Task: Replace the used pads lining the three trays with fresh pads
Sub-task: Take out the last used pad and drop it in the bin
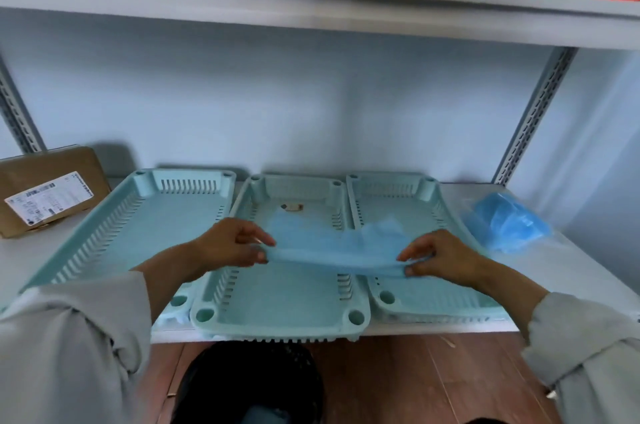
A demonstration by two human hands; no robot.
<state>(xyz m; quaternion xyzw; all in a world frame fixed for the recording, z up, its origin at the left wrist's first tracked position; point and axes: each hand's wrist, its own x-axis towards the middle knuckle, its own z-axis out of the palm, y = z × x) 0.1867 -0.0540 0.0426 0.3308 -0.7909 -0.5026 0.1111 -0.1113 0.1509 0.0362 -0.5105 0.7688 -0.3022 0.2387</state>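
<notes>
Pads are the business here: three pale mint-green slotted plastic trays sit side by side on a white shelf (588, 271), and we hold one thin blue nonwoven pad (332, 252) stretched above them. At far left rests a brown cardboard parcel (48, 191) with a white label. Next comes the left tray (114, 215), its floor bare as far as we can tell. Our left hand (232, 245) is pinched shut on the pad's left end; the pad's long axis runs left to right, sagging slightly, over the middle tray (356, 318) and reaching the right tray (446, 212). Our right hand (438, 259) is clamped on the right end, well apart from the left. At right lies a clear bag of folded blue pads (505, 222); a dark mesh bin (249, 385) stands on the floor below.

We judge the step to be spreading this sheet. To do it well, we should keep it taut, turn its long axis near-to-far to match the tray, then lower it flat so the corners seat inside the walls.
</notes>
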